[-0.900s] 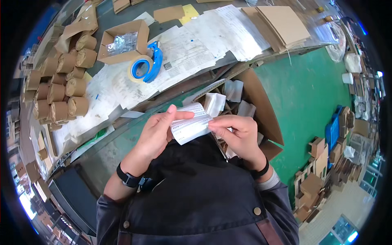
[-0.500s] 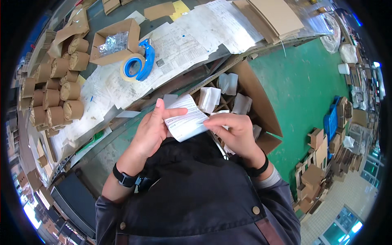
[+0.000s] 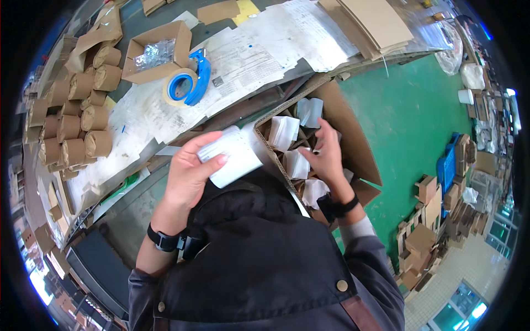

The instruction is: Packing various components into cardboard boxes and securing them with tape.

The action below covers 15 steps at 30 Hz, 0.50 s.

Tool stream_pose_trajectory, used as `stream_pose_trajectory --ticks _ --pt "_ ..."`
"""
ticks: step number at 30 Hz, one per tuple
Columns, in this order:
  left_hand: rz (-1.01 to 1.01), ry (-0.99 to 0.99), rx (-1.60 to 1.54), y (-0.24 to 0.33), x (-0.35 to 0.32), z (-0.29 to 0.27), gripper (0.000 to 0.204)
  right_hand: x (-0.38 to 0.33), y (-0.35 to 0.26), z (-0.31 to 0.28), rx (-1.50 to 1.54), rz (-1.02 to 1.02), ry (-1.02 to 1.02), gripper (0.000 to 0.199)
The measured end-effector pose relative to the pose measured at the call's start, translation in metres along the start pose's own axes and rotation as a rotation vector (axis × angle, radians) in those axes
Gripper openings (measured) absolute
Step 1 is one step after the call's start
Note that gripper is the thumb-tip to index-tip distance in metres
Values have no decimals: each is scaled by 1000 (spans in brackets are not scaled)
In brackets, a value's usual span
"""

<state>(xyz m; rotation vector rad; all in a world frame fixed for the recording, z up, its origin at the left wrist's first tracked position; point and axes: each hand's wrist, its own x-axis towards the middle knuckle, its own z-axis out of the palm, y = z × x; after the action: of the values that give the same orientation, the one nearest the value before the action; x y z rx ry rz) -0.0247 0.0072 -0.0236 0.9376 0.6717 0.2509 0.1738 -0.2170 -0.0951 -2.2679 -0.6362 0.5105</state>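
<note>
Now, carton (image 3: 359, 138): open, reached into by the right hand.
Left hand (image 3: 190, 174): fingers clamped around a white packet (image 3: 234, 157), held just left of the carton.
Right hand (image 3: 326, 154): fingers spread among white packets (image 3: 298, 164) inside.

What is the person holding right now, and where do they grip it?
The left hand holds a white packet by its near end. The right hand reaches into the cardboard box; its hold is unclear.

A long grey workbench (image 3: 138, 182) spread with white printed paper sheets (image 3: 248, 49) crosses a workshop with a glossy green-painted floor (image 3: 419, 116). Flattened brown cardboard sheets (image 3: 375, 22) lie at its far right end; daylight enters through bright windows (image 3: 458, 311).
</note>
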Motion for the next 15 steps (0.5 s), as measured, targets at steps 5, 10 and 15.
stream_pose_trajectory --ticks 5,10,15 --pt "-34 -156 22 3 -5 21 47 -24 -90 -18 835 -153 -522 57" --pt "-69 -267 211 9 -11 28 30 -38 -98 -20 704 -182 -464 48" --pt "-184 -300 136 3 -9 23 40 -45 -94 -21 410 -478 -230 22"
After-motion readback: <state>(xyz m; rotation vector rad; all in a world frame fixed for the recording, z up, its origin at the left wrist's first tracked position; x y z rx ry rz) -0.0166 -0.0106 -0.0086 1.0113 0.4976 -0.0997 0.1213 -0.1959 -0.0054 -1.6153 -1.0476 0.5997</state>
